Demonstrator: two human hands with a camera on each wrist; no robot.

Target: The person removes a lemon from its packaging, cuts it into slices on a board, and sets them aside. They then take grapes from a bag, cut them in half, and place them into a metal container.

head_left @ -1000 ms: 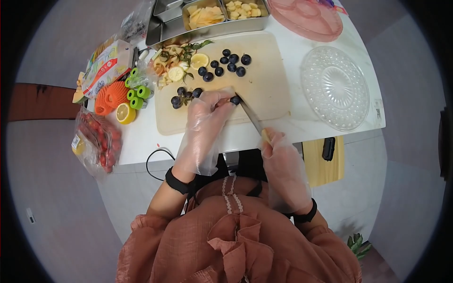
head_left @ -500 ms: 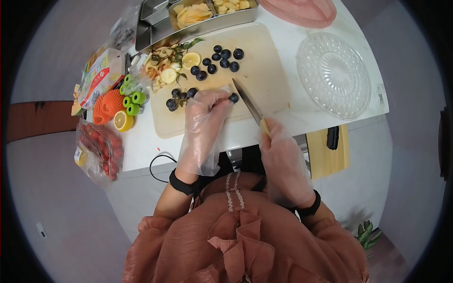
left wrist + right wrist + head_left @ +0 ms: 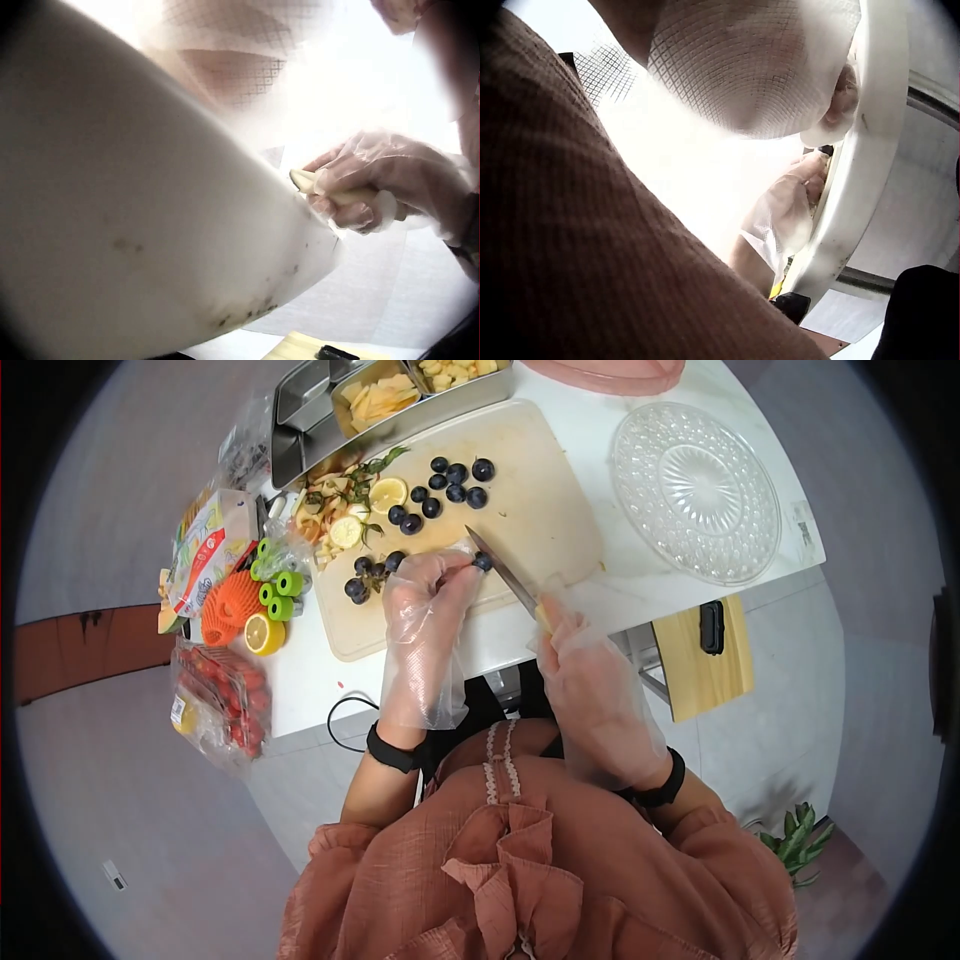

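"What do we find in the hands?"

"We see the left hand [image 3: 425, 605], sheathed in thin clear plastic, pinching a small round dark-blue grape [image 3: 482, 562] at its fingertips, over the near part of the cream-coloured, round-cornered cutting board [image 3: 545, 480]; the right hand [image 3: 592, 685], sheathed alike, grasps a slim steel-bladed knife [image 3: 508, 575] by its pale handle."

"Does the blade touch the grape?"

"We place it just beside; glare blurs both wrist views, so we cannot be sure of contact."

"And what do we see around them?"

"Loose dark-blue grapes [image 3: 456, 492] lie farther up the board; a small stemmed grape cluster [image 3: 362, 567] rests near the left hand; a round yellow lemon slice [image 3: 388, 494] lies beyond that; to the right, a round clear patterned plate [image 3: 700, 490] sits on the white tabletop [image 3: 590, 410]."
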